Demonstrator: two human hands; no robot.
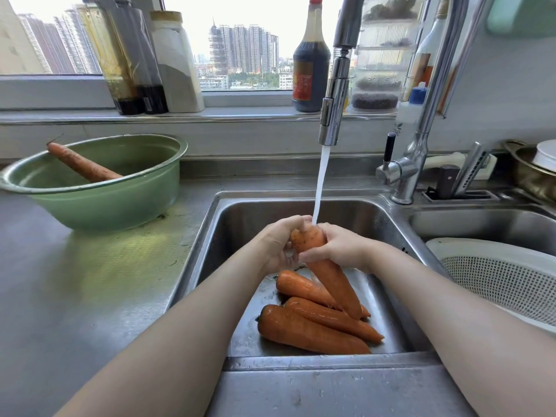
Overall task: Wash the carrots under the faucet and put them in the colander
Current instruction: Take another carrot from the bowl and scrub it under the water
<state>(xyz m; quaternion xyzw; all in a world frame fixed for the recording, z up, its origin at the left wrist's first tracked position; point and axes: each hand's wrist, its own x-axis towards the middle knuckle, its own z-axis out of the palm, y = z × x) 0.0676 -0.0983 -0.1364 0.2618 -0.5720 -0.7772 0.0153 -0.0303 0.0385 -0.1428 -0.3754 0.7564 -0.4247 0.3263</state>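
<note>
Your fingers (288,225) curl round the thick end of a carrot (334,281), left hand (278,245) and right hand (341,249) both gripping it under the faucet (332,109) stream, over the sink (240,218). Three wet carrots (301,329) lie below; the colander (496,278) sits to the right.

The water stream (320,182) was white. The tilted carrot (328,275) under it was bright orange, speckled dark at its thick end. The three carrots (313,329) on the grey steel sink (255,215) floor were glossy orange. At the grey tabletop's (90,296) left edge, the basin (99,200) was pale green and the basin carrot (81,164) a duller brownish orange. The colander (505,281) was white with a fine grid of holes.
</note>
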